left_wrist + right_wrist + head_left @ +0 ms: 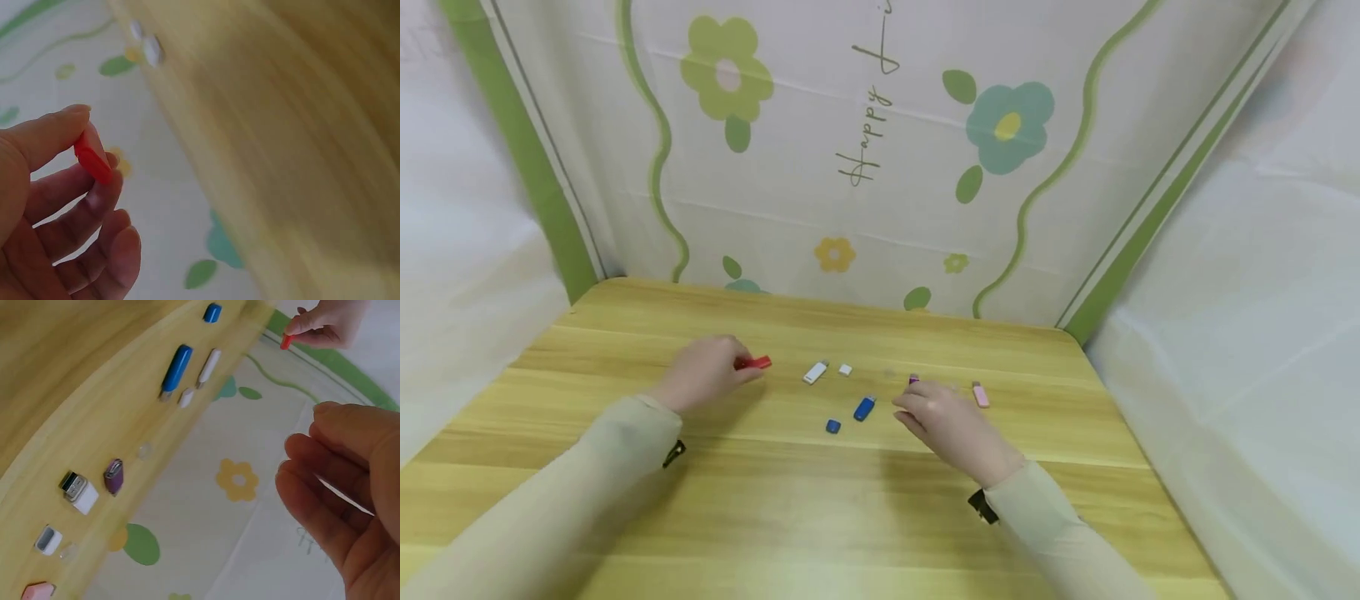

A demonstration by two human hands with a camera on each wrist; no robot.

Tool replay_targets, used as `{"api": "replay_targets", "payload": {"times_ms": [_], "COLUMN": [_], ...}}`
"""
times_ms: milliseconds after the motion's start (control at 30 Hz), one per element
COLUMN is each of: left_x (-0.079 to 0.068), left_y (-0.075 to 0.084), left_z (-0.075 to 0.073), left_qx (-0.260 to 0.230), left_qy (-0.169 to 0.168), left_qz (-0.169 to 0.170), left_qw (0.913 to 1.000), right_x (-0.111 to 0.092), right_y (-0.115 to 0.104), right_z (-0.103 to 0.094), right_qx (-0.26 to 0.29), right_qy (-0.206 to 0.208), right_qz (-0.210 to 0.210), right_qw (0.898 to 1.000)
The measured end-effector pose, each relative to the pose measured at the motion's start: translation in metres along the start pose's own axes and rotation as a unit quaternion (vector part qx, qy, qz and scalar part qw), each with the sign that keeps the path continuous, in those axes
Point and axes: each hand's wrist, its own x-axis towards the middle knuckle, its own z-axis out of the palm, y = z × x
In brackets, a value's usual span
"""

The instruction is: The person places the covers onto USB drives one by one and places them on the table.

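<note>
My left hand (703, 371) pinches a small red USB stick (92, 156) between thumb and fingertips, above the left part of the table; no metal plug shows on it. My right hand (958, 425) hovers over the right part, fingers loosely bent and holding nothing in the right wrist view. Left of it lie a blue USB stick (864, 408) and its blue cap (832, 426). A white USB stick (815, 372) and a white cap (846, 370) lie nearer the left hand. A purple USB stick (114, 476) is partly hidden behind the right hand in the head view.
Further right lie a pink USB stick (981, 395), a short white USB stick (81, 494) and a white cap (48, 540). Small clear round pieces (144, 450) also lie on the wooden table (805, 517). A flowered cloth (880, 217) hangs behind its back edge.
</note>
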Motion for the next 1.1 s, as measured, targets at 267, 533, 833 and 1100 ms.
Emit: {"api": "replay_targets", "payload": {"times_ms": [267,533,833,1100], "left_x": [0.029,0.04,0.045,0.044], "left_y": [-0.035,-0.049,-0.065,-0.057], "left_z": [-0.006,0.0,0.013,0.009], "left_qx": [0.005,0.014,-0.011,-0.016], "left_qy": [-0.037,-0.077,-0.072,-0.085], "left_qz": [-0.064,-0.116,-0.117,-0.132], "left_qw": [0.9973,0.9901,0.9905,0.9874], "right_x": [0.028,0.066,0.093,0.105], "right_y": [0.03,0.05,0.06,0.057], "right_z": [0.017,0.048,0.086,0.103], "right_qx": [0.04,0.091,0.091,0.089], "right_qy": [-0.09,-0.175,-0.192,-0.211], "right_qz": [0.105,0.172,0.227,0.289], "right_qw": [0.99,0.965,0.95,0.93]}}
